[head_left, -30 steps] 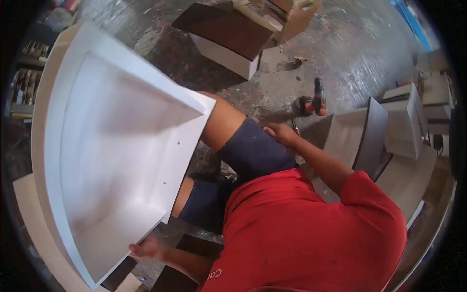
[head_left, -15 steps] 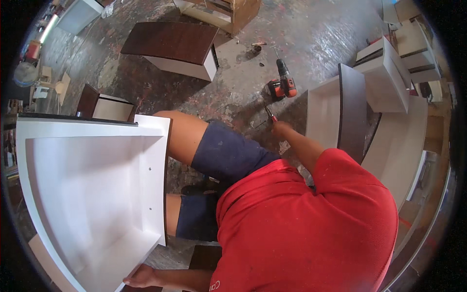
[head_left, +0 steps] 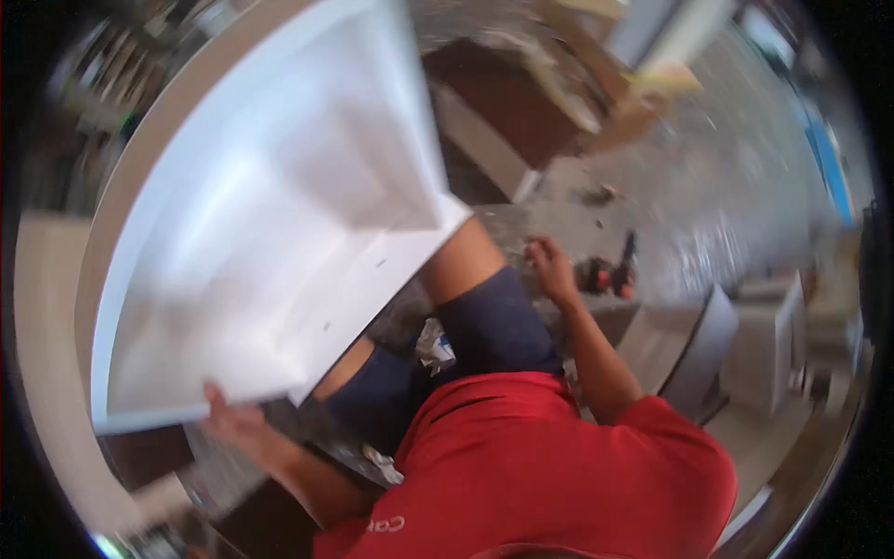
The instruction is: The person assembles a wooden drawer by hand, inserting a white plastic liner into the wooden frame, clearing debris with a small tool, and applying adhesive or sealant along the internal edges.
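Note:
A large white cabinet shell (head_left: 251,233), hollow side up, leans across my knees on the left. My left hand (head_left: 237,424) grips its near lower edge, with a finger over the inner side. Two small marks, perhaps holes, show in the panel by my thigh. Beyond my right knee, my right hand (head_left: 551,265) is raised over the floor with its fingers curled in. Blur hides what it holds, though a small reddish spot shows by the fingertips. Just right of that hand, a black and red cordless drill (head_left: 610,277) lies on the floor.
A dark brown and white drawer unit (head_left: 503,102) stands beyond the cabinet. To my right are white box parts (head_left: 764,345) and a dark-fronted drawer (head_left: 689,340). Crumpled foil-like packaging (head_left: 435,345) lies between my legs. A pale board (head_left: 56,354) runs along the far left.
My view has swung left, blurring the picture. The cabinet now sits tilted. My right hand has come up off the floor from beside a red-handled tool, which I cannot make out now.

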`<state>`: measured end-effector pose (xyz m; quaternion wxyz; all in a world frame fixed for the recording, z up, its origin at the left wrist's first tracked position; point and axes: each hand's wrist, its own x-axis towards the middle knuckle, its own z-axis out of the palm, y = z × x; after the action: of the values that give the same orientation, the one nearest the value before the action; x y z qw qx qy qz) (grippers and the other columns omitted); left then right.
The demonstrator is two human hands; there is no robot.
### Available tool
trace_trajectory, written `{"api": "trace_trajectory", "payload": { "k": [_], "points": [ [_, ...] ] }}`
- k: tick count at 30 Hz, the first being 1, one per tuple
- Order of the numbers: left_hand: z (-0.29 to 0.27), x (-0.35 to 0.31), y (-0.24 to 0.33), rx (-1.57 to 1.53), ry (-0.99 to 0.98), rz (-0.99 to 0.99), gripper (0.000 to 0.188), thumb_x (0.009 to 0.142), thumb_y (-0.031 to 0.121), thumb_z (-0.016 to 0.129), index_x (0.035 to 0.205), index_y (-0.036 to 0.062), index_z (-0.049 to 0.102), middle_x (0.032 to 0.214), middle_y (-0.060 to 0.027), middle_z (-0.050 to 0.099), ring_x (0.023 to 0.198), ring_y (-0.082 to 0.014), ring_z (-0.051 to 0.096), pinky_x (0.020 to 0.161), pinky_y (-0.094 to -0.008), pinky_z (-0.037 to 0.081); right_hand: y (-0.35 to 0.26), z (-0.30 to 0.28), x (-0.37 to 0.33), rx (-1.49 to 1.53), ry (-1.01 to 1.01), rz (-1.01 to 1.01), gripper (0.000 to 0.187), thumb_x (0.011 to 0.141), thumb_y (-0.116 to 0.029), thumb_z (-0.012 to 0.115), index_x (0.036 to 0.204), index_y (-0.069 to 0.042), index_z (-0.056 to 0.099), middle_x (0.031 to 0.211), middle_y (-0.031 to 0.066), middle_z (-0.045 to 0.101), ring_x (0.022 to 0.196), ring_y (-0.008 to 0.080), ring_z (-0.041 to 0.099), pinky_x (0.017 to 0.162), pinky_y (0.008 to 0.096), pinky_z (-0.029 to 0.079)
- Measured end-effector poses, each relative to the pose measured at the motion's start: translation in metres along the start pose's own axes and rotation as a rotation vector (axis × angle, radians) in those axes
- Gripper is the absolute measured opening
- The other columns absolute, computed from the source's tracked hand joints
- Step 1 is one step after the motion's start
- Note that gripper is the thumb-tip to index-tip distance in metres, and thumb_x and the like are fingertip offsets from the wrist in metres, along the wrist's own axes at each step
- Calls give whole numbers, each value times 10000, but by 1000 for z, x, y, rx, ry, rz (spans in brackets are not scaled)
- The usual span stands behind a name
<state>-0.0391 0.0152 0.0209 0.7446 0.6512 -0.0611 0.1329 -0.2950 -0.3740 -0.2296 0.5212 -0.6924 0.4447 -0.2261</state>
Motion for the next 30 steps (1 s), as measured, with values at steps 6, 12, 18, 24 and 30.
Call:
{"api": "trace_trajectory", "payload": {
  "k": [6, 12, 18, 24, 30],
  "points": [
    [14, 8, -32, -39, -148, 156, 760, 877, 170, 742, 1492, -21, 339, 1420, -144, 476, 1279, -242, 469, 1097, -424, 369, -230, -16, 33, 399, -189, -780, 669, 996, -493, 577, 1423, 7, 456, 1328, 151, 564, 1204, 242, 554, 1034, 403, 430],
    [-6, -49, -49, 271, -278, 578, 803, 910, 242, 657, 1518, -108, 265, 1529, -300, 373, 1409, -386, 404, 1178, -460, 280, -285, 2, 70, 286, -280, -633, 644, 952, -278, 690, 1437, 70, 449, 1406, 168, 524, 1290, 263, 474, 1119, 395, 326],
    [-108, -170, -131, 661, -712, 289, 475, 967, 243, 591, 1402, 61, 531, 1481, -213, 488, 1406, -362, 435, 1163, -486, 314, -289, 38, 54, 176, -8, -591, 579, 1007, -292, 630, 1432, 71, 476, 1407, 167, 544, 1238, 256, 541, 1067, 368, 424],
    [-182, -189, -274, 446, 275, -561, 393, 997, 300, 634, 1294, 47, 584, 1302, -183, 618, 1222, -359, 581, 1013, -478, 458, -288, 62, 39, 171, 113, -730, 622, 1031, -336, 569, 1482, 52, 387, 1440, 214, 499, 1250, 313, 531, 1073, 408, 434],
    [-225, -178, -416, 1082, -16, -346, 848, 708, 304, 891, 1416, 46, 502, 1337, -190, 578, 1285, -353, 507, 1081, -496, 405, -279, 65, 39, 86, 88, -706, 556, 1060, -310, 532, 1451, 57, 384, 1414, 243, 488, 1217, 319, 528, 1052, 409, 427]
  ]
}}
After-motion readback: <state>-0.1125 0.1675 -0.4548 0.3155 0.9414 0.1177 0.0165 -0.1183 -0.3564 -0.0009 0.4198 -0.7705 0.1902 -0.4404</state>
